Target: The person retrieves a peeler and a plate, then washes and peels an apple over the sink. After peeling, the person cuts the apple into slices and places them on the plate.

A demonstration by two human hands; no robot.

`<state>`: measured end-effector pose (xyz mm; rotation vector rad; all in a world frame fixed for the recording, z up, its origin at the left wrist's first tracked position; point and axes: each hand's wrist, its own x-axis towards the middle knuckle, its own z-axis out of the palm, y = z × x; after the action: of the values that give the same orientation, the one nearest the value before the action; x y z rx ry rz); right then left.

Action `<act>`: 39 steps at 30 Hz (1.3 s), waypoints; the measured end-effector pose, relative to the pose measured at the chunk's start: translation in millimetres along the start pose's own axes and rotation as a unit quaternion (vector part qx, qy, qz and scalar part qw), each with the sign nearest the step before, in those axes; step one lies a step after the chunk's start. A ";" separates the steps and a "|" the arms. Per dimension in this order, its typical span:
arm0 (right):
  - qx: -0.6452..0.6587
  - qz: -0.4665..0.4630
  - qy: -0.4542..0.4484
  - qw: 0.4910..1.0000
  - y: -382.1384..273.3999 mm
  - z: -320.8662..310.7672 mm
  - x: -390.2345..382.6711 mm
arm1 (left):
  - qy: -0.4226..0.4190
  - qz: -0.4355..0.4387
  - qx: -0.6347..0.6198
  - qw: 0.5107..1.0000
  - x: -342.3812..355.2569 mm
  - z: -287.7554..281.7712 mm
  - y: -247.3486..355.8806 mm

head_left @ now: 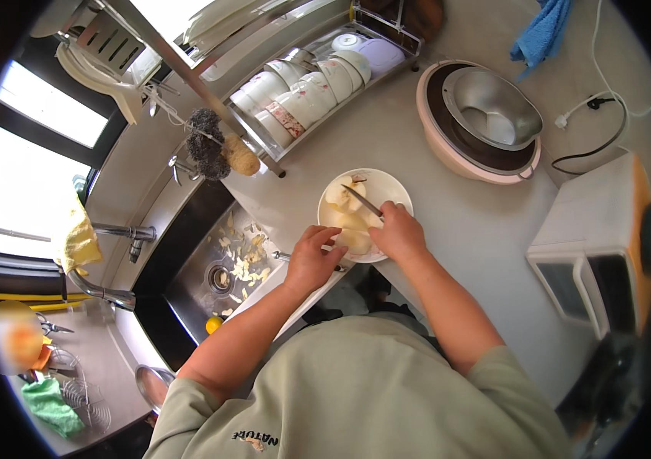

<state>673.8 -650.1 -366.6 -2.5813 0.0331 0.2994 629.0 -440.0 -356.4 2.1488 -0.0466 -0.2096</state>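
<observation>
A white plate stands at the counter's near edge, with pale peeled fruit or vegetable pieces on it; I cannot make out their exact kind. My right hand, at the plate's right side, is closed round the handle of a small knife. The blade points up and left across the plate, over a whitish piece with a dark brown bit at its top. My left hand comes in from the left, thumb and fingers curled against the left end of a smooth pale piece in the near part of the plate.
Left of the plate, the sink holds scattered peelings and a yellow-orange round thing. A rack of bowls stands behind. Right are a metal bowl over a pink basin, a white appliance and a cable.
</observation>
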 end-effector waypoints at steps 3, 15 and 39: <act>0.065 0.024 0.010 0.998 13.2 -2.9 4.7 | 0.036 -0.015 -0.017 0.999 -8.3 -10.9 3.7; -0.044 0.041 0.002 0.998 -8.8 5.6 -17.8 | 0.028 0.005 -0.042 0.999 -64.4 -46.2 -19.0; 0.486 -0.067 -0.375 0.786 -203.3 -12.4 -91.8 | -0.002 -0.068 -0.584 0.809 -154.2 -149.9 -28.1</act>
<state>603.7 -485.8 -232.4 -1.3011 -0.2261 0.9446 501.1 -283.2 -278.3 0.9056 0.1942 -0.2364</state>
